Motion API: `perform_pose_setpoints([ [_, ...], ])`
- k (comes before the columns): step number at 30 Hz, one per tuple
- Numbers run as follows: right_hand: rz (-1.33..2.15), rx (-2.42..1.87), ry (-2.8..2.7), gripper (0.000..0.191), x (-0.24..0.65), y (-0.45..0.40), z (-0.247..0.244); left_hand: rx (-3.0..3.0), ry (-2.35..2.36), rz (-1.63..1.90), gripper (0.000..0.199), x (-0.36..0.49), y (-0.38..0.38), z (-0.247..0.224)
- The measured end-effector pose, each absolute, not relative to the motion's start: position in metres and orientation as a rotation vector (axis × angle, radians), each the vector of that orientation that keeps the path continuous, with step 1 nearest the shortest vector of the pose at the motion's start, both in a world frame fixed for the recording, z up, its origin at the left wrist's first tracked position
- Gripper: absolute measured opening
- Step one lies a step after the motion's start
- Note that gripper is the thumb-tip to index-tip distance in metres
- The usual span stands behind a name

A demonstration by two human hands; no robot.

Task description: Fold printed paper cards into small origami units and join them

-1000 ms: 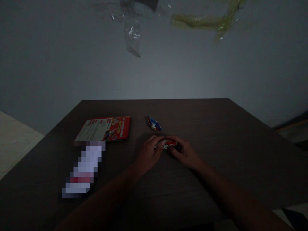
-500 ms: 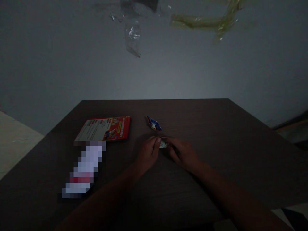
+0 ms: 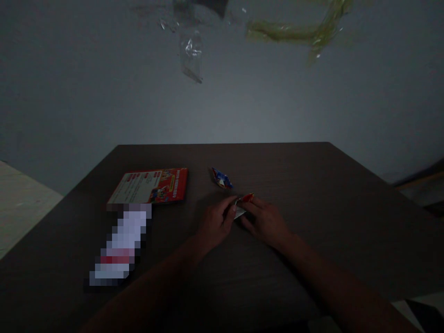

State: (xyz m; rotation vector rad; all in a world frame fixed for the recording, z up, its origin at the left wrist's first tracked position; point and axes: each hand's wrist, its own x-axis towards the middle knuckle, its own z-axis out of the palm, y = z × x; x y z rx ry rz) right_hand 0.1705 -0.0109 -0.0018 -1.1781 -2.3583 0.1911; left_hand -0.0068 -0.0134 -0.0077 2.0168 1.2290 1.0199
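Between my hands, low over the table, is a small folded piece of printed paper, white on one face with a red flap sticking up at its far side. My left hand pinches its left side between thumb and fingers. My right hand has its fingers closed at the right side of the paper, by the red flap; its thumb is partly hidden. Just beyond my hands a blue folded paper piece with red and white print lies on the table.
A red and white printed booklet or flat box lies at the left of the dark wooden table. Nearer me is a blurred-out pale object with a red band. Behind the table rises a grey wall with tape scraps.
The folded paper has turned in my hands, and its red flap now shows on top. My right fingers have shifted around it. The blue piece and the booklet have stayed put.
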Motion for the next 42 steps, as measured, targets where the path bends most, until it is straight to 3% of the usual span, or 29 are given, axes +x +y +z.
perform_pose_setpoints([
  [7, 0.585, -0.995, -2.116, 0.027, 0.179, -0.005, -0.003, 1.878, 1.087, 0.980, 0.035, -0.018, -0.006, -0.012],
  [14, 0.803, -0.835, -2.068, 0.012, 0.185, -0.003, 0.002, 2.086, 0.992, 0.861, 0.020, -0.021, 0.001, -0.009],
  [28, 0.896, -0.814, -2.083, 0.013, 0.183, -0.002, -0.005, 2.436, 0.927, 0.824, 0.021, -0.023, 0.006, -0.017],
  [42, 1.108, -0.862, -1.947, 0.018, 0.180, -0.005, -0.006, 2.334, 1.008, 0.908, 0.015, -0.020, -0.003, -0.014],
])
